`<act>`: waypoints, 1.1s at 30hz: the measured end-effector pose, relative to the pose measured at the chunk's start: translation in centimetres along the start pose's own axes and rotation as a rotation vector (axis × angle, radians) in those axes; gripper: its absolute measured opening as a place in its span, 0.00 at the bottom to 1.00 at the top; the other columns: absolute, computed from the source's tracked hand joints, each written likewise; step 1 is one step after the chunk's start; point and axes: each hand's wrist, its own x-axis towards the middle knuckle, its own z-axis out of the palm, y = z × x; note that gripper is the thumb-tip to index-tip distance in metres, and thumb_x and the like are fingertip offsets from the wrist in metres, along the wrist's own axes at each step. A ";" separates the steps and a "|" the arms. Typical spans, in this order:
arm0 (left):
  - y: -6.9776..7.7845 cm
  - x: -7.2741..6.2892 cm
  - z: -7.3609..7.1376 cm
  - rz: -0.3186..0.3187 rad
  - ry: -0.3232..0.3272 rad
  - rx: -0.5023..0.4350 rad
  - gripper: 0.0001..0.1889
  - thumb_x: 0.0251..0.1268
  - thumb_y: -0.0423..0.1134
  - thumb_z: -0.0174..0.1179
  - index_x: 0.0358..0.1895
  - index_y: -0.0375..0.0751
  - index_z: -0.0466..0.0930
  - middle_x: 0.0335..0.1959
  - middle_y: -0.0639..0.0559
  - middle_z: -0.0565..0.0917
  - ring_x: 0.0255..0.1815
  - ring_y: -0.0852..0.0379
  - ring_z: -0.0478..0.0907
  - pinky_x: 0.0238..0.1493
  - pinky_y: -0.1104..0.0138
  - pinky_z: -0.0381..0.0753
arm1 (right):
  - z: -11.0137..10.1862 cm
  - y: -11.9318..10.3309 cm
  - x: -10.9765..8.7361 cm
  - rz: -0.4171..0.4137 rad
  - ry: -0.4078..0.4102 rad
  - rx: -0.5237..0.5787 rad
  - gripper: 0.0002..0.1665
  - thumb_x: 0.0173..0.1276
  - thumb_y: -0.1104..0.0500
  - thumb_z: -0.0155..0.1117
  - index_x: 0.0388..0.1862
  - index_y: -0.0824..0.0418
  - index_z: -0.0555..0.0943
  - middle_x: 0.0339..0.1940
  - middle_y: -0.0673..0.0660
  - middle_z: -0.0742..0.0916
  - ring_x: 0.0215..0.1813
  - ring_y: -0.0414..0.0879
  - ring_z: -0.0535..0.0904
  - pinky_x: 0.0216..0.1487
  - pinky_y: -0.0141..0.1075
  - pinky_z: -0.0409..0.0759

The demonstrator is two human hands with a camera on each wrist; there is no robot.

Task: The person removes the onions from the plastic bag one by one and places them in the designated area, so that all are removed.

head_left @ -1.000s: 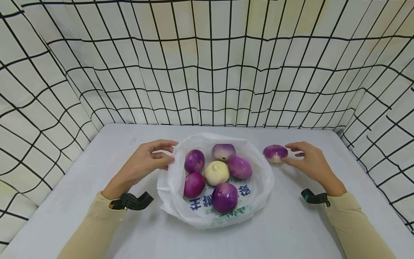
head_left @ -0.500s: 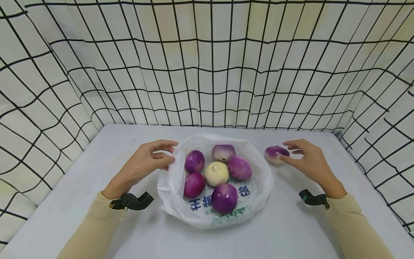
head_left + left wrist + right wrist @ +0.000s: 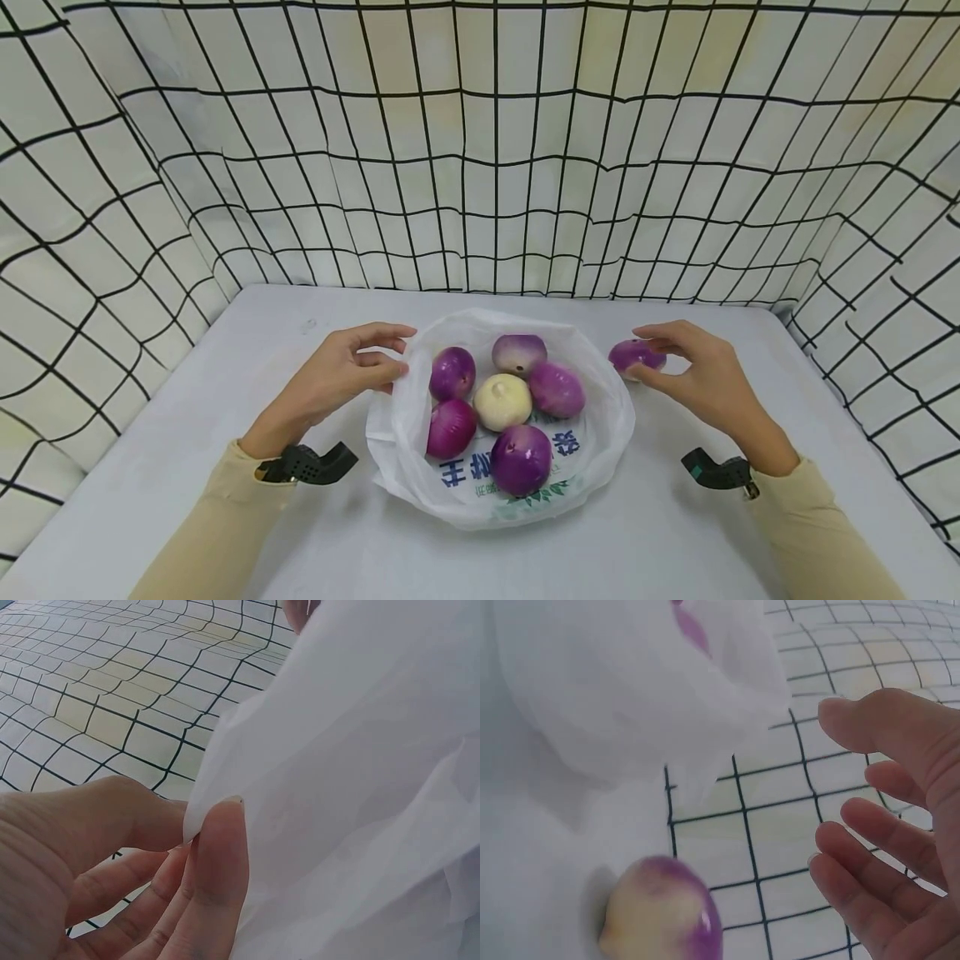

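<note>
A white plastic bag (image 3: pixel 465 492) lies spread on the grey table (image 3: pixel 225 392). It holds several purple onions and one white onion (image 3: pixel 502 401). My left hand (image 3: pixel 396 354) pinches the bag's left rim between thumb and finger; the left wrist view shows the thumb (image 3: pixel 217 855) pressed on the plastic bag (image 3: pixel 360 750). One purple-and-white onion (image 3: pixel 633 354) sits on the table just right of the bag. My right hand (image 3: pixel 651 357) arches around it with fingers spread. In the right wrist view the right hand (image 3: pixel 840 787) stays apart from that onion (image 3: pixel 664 915).
A white cloth with a black grid (image 3: pixel 480 167) walls the table at the back and both sides. Bare table surface lies in front of the bag and to its left. A black camera mount sits on each wrist.
My right hand has slid left and its fingers have come over and around the loose onion. The left hand and the bag have stayed put.
</note>
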 end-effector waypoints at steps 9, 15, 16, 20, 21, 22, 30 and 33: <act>-0.1 0.1 0.0 0.002 -0.002 -0.001 0.29 0.69 0.43 0.69 0.72 0.45 0.74 0.63 0.37 0.77 0.48 0.54 0.89 0.47 0.64 0.91 | 0.6 -2.1 0.0 -0.127 0.008 0.032 0.33 0.52 0.61 0.85 0.58 0.53 0.85 0.50 0.49 0.90 0.48 0.39 0.84 0.53 0.11 0.75; -0.2 0.2 0.0 0.000 -0.002 0.003 0.30 0.69 0.44 0.68 0.72 0.45 0.73 0.64 0.38 0.77 0.48 0.53 0.89 0.48 0.63 0.91 | 1.4 -3.4 -0.3 -0.154 -0.047 0.076 0.32 0.51 0.61 0.85 0.57 0.55 0.85 0.48 0.50 0.90 0.47 0.39 0.86 0.55 0.14 0.78; -0.2 0.2 0.0 0.000 -0.003 0.003 0.30 0.69 0.43 0.68 0.72 0.45 0.73 0.64 0.38 0.77 0.48 0.53 0.89 0.48 0.63 0.91 | 1.5 -3.6 -0.3 -0.159 -0.059 0.083 0.32 0.51 0.62 0.85 0.57 0.56 0.85 0.48 0.51 0.90 0.47 0.41 0.86 0.56 0.16 0.80; -0.2 0.1 0.0 -0.005 -0.005 0.010 0.29 0.69 0.44 0.68 0.72 0.46 0.73 0.65 0.38 0.77 0.49 0.53 0.89 0.49 0.63 0.90 | 2.0 -4.4 -0.3 -0.195 -0.107 0.122 0.33 0.51 0.63 0.85 0.57 0.56 0.85 0.48 0.50 0.89 0.48 0.44 0.87 0.56 0.18 0.81; -0.2 0.1 0.0 -0.009 -0.005 0.010 0.29 0.69 0.44 0.68 0.72 0.47 0.73 0.65 0.39 0.77 0.49 0.53 0.89 0.49 0.63 0.90 | 2.2 -4.5 -0.4 -0.207 -0.118 0.132 0.33 0.51 0.63 0.85 0.57 0.55 0.85 0.48 0.50 0.89 0.48 0.43 0.86 0.56 0.19 0.82; -0.2 0.1 0.0 -0.014 -0.005 0.011 0.29 0.69 0.44 0.68 0.72 0.48 0.73 0.65 0.40 0.77 0.49 0.53 0.89 0.50 0.63 0.90 | 2.4 -4.7 -0.4 -0.220 -0.128 0.142 0.33 0.51 0.63 0.86 0.58 0.54 0.85 0.48 0.50 0.89 0.48 0.42 0.86 0.56 0.21 0.82; -0.3 0.3 0.0 -0.013 -0.008 0.007 0.29 0.69 0.44 0.68 0.71 0.48 0.74 0.64 0.40 0.77 0.49 0.55 0.89 0.50 0.63 0.90 | 3.7 -5.9 -0.7 -0.326 -0.201 0.236 0.33 0.50 0.65 0.85 0.57 0.57 0.84 0.50 0.52 0.90 0.48 0.46 0.87 0.53 0.27 0.86; -0.3 0.2 -0.1 -0.009 -0.009 -0.002 0.29 0.69 0.44 0.68 0.71 0.46 0.74 0.64 0.39 0.78 0.48 0.54 0.89 0.49 0.63 0.90 | 4.2 -6.3 -0.9 -0.342 -0.239 0.270 0.34 0.51 0.65 0.85 0.59 0.56 0.84 0.52 0.53 0.90 0.49 0.45 0.87 0.53 0.27 0.86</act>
